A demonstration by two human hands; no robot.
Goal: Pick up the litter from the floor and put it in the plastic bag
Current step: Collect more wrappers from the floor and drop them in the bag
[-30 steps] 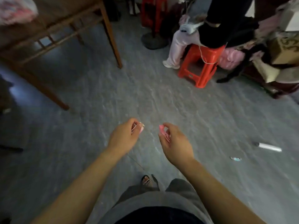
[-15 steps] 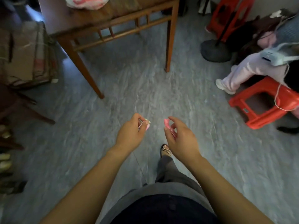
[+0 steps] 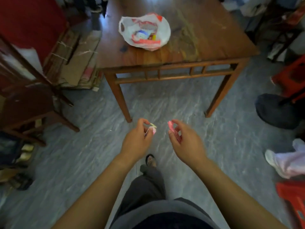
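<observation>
A white and red plastic bag (image 3: 145,30) lies open on the wooden table (image 3: 206,38) ahead of me, with several wrappers inside. My left hand (image 3: 137,141) pinches a small pale and pink scrap of litter (image 3: 152,128) between thumb and fingers. My right hand (image 3: 184,142) pinches a pink wrapper (image 3: 171,127). Both hands are held out above the grey floor, a little in front of the table's near legs and well short of the bag.
A dark wooden chair (image 3: 29,103) and stacked flat cardboard (image 3: 76,60) stand at the left. Red stools (image 3: 292,76) and a dark round fan base (image 3: 277,111) are at the right, beside a seated person's pale shoe (image 3: 274,161). My foot (image 3: 150,160) is on the floor below my hands.
My view has swung left and up from the open floor to the table, so the bag now shows. Both hands still hold their litter, at the same spread.
</observation>
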